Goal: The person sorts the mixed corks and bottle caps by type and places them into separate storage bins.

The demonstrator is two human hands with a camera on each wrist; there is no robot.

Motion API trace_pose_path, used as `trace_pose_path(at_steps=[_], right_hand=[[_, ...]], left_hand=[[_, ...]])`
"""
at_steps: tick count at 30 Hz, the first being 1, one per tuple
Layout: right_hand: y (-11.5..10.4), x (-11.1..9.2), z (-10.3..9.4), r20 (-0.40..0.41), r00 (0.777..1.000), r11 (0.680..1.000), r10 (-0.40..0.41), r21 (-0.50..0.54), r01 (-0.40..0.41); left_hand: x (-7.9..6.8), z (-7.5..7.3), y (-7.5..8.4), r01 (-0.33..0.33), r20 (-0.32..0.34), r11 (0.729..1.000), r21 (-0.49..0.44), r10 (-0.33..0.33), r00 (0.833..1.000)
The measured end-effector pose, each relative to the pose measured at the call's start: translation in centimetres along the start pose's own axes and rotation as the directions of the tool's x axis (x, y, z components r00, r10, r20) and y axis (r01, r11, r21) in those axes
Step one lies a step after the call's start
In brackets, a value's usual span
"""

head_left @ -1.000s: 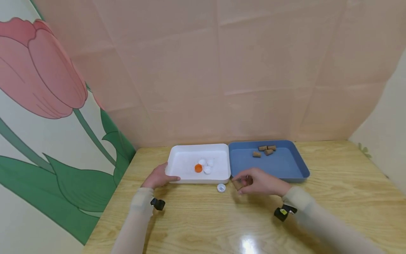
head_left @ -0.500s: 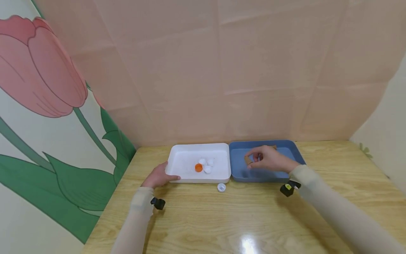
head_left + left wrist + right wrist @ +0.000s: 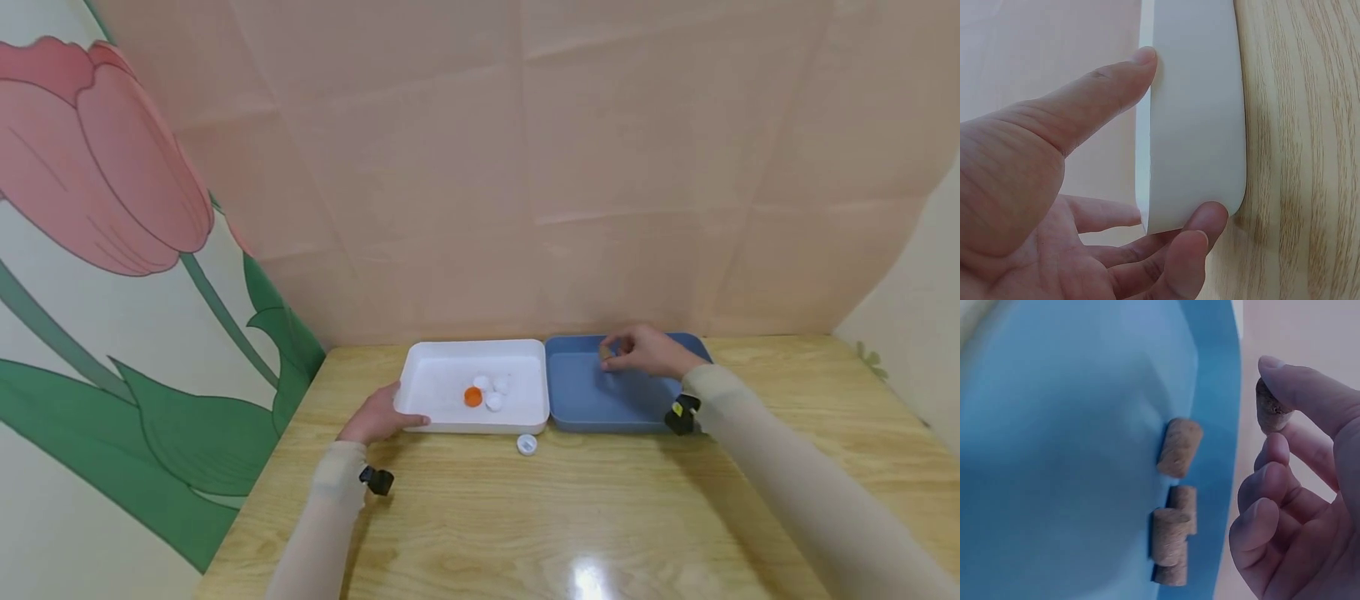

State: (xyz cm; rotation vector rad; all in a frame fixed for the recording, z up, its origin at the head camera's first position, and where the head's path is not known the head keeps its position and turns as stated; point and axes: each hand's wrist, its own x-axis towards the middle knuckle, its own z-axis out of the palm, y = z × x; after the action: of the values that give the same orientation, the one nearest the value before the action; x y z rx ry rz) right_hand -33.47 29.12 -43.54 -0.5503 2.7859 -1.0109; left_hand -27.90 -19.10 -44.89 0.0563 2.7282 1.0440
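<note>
My right hand (image 3: 648, 352) pinches a cork (image 3: 1271, 411) between thumb and fingers, above the far part of the blue tray (image 3: 581, 404). Several other corks (image 3: 1180, 447) lie along that tray's wall in the right wrist view; the hand hides them in the head view. My left hand (image 3: 378, 417) grips the near left corner of the white tray (image 3: 1197, 125), with the thumb on its front wall and fingers curled at its end. Inside the white tray lie an orange bottle cap (image 3: 472, 397) and several white caps (image 3: 493, 402).
A loose white cap (image 3: 527, 444) lies on the wooden table (image 3: 480, 517), in front of where the trays meet. Both trays stand side by side near a pink cloth backdrop (image 3: 450, 208). A wall with a painted tulip (image 3: 142, 167) rises at the left.
My right hand has carried the cork from the table in front of the trays, up and away over the blue tray's far side. The left hand stays on the white tray.
</note>
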Motion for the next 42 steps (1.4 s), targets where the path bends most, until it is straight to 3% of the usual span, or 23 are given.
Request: trace_pose_path(at_steps=[11,23,31,42], right_hand=[[1.9,1.7,0.3,-0.001,0.993,0.993,0.114,-0.024,-0.114],[3.4,3.2,1.0,-0.058,0.987,0.982,0.150,-0.103,-0.156],[3.0,3.7,1.3,-0.039,0.981,0.975,0.193,-0.103,-0.196],[2.8,4.0,1.8,-0.066,0.955,0.952,0.291,-0.085,-0.296]], left_hand=[[0.0,0.3,-0.2,-0.003,0.007,1.000,0.013,0.003,1.000],[0.2,0.3,-0.2,-0.003,0.007,1.000,0.011,0.003,1.000],[0.3,0.2,0.0,-0.009,0.004,1.000,0.013,0.009,1.000],[0.3,0.0,-0.1,-0.005,0.003,1.000,0.015,0.005,1.000]])
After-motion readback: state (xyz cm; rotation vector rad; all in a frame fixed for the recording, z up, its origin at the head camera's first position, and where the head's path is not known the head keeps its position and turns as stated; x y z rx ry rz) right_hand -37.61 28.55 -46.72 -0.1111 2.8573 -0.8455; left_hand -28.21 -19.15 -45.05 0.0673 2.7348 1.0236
